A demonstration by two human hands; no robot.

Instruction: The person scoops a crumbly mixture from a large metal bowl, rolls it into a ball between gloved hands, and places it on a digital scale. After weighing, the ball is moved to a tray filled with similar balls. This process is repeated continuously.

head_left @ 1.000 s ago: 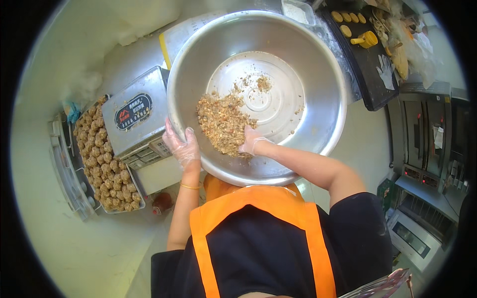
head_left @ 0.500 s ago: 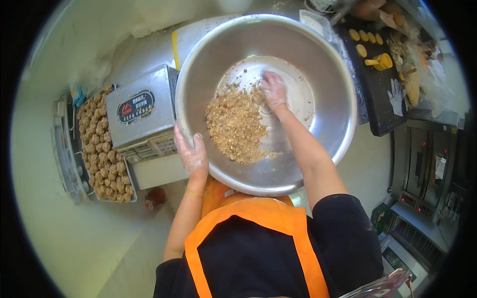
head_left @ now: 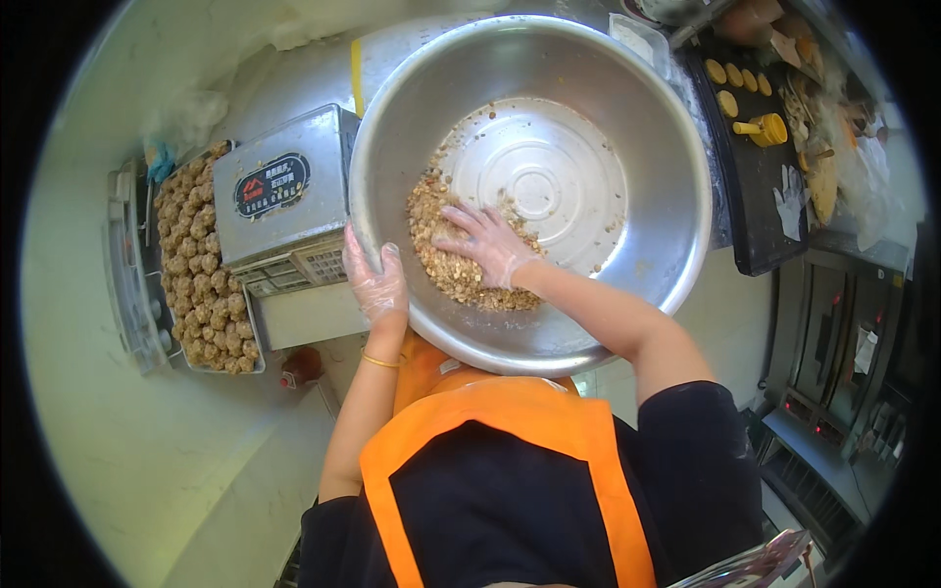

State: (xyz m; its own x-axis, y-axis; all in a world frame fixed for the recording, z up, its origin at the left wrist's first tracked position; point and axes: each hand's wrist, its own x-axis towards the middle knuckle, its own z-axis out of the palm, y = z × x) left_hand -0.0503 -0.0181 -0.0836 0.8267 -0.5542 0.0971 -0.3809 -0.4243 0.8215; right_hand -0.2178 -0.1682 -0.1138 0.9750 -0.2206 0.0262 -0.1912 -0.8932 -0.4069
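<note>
A large round steel basin (head_left: 655,167) stands in front of me, with a crumbly brown mix of nuts and grain (head_left: 431,211) heaped on the left of its floor. My right hand (head_left: 490,245), in a clear plastic glove, lies palm down on the heap with its fingers spread. Also in a clear glove, my left hand (head_left: 377,286) grips the basin's near left rim, its thumb apart from the fingers.
Left of the basin are a metal-topped box (head_left: 323,137) and a tray heaped with brown balls (head_left: 201,269). On the right, a black tray (head_left: 760,230) carries round pale pieces (head_left: 727,104), a yellow cup (head_left: 769,129) and a glove (head_left: 788,201). Oven-like equipment (head_left: 823,333) stands beyond.
My right hand has moved left and nearer, from the bare basin floor onto the mix, which now lies more compactly at the left. The left hand keeps its place on the rim.
</note>
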